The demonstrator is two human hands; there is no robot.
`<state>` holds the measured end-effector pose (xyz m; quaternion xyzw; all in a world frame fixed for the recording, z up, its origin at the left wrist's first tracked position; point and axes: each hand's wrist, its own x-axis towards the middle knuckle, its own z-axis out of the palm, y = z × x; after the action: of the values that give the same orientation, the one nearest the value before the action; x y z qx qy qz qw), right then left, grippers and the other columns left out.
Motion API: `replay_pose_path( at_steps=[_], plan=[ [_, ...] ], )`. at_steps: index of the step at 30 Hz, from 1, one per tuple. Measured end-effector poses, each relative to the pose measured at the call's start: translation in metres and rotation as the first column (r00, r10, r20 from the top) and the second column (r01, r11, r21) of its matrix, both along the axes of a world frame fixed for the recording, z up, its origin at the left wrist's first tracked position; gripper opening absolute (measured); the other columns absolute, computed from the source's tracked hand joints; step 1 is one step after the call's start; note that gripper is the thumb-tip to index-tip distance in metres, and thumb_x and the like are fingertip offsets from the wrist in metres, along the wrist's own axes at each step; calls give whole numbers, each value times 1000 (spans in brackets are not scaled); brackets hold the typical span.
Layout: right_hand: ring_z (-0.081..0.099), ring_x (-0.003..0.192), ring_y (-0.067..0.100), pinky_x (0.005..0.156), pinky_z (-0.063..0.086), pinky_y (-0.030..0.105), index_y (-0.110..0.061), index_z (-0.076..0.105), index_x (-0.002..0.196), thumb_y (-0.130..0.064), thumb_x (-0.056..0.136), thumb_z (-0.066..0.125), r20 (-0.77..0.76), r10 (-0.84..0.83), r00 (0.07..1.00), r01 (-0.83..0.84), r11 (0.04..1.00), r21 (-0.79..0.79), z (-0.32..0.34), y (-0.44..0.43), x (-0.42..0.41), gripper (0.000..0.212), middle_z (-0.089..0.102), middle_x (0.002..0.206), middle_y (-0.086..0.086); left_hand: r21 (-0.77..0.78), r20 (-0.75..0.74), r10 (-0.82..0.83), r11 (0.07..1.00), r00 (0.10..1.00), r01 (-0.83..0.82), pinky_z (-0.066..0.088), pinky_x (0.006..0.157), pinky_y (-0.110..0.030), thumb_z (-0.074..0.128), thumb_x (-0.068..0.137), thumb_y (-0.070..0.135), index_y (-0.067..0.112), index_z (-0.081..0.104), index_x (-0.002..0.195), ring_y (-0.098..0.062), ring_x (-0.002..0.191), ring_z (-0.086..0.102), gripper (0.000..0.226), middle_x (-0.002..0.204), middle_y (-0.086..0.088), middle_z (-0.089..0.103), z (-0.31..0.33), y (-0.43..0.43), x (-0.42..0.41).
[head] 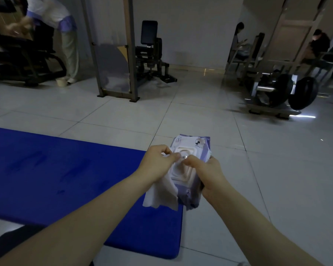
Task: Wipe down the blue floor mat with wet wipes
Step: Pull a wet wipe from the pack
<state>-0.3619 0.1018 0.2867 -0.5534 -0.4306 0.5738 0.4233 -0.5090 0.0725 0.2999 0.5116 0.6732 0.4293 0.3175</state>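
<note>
While both hands sit up off the floor, no wiping is happening rn. L hand [158, 160]: fingers curled, white wipe [161, 192] hanging loose from under the palm, thumb + forefinger tips on the lid [183, 169] of the wipes pack [194, 148]. R hand [208, 175]: fingers wrapped under the pack's right side, thumb on top next to the lid. Pack is held in the air, above the blue mat's right end. Can't tell if the lid is being opened or pressed shut; it looks flat.

Blue mat [56, 169] lies flat on the tile floor [277, 169], running off to the left. Darker streaks [27, 160] show mid-mat, prob damp passes, not certain. Right end near the hands looks even, no streaks.

Status est.: one wipe out, mat partly done at most. Left: get the pack out of hand, bring wipe down, cover the rest incl. right end + edges.

Further back: metal frame [113, 54], weight plates [302, 95], seated machine [150, 52], a person [54, 20] bent over far left. None near the mat.
</note>
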Motion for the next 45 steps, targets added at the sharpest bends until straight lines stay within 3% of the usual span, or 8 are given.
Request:
replay_pose_path(
  at_steps=[4,11,14,18,21,27,37,45],
  plan=[
    [69,87,33,77,61,47,-10,63,107,-9,76,75,27,-139,990,139,990,-16,0,6,5,34,71,96,14,-48,-65,148,987,987,-151,41,69,-30,69,91,45,20,58,84,-14,72,53,29,77,9,54,5,6,-24],
    [63,73,25,59,54,37,-5,59,103,-16,83,77,-39,-180,983,176,981,-84,5,18,28,29,66,88,9,14,296,-141,990,945,143,55,68,-24,68,94,40,16,79,94,-18,86,67,26,95,-1,74,18,-7,-10],
    [70,81,29,74,60,47,-2,64,113,-12,87,72,-143,-124,982,119,992,-44,3,17,24,29,72,92,13,-126,95,-128,982,987,140,56,72,-30,76,84,52,17,77,97,-20,86,70,38,91,-1,75,5,-6,-9],
    [73,75,29,57,58,39,-10,62,111,-24,96,67,-307,-104,946,72,991,-114,10,11,22,21,76,86,13,-387,222,-186,884,957,261,57,74,-31,81,65,63,16,75,107,-19,84,75,64,87,-3,79,2,-5,-16],
    [76,83,27,70,60,40,-14,64,117,-46,89,68,-392,60,918,-94,993,-70,16,8,26,43,78,96,11,-339,230,-144,915,963,218,58,75,-31,80,66,62,17,74,109,-20,83,76,62,86,-4,79,3,0,-16],
    [76,79,26,60,62,36,-9,63,111,-6,86,76,-250,-15,968,30,998,60,24,8,41,28,78,91,11,-290,165,-144,939,976,188,54,79,-31,76,72,65,17,69,115,-19,95,69,65,100,-4,74,11,-2,7],
    [73,102,32,81,62,45,-10,59,131,-13,90,71,-348,11,937,139,905,403,121,-53,145,42,75,112,14,-64,151,-352,929,924,364,60,81,-37,80,57,68,14,74,106,-22,87,75,74,89,-3,79,134,-20,114],
    [76,92,26,83,62,48,-11,64,123,-13,84,80,-311,-373,874,477,779,407,136,-112,284,42,78,101,8,7,209,-456,885,865,465,49,61,-28,83,80,47,12,74,101,-21,79,71,42,90,-9,76,154,-56,281]
  ],
)
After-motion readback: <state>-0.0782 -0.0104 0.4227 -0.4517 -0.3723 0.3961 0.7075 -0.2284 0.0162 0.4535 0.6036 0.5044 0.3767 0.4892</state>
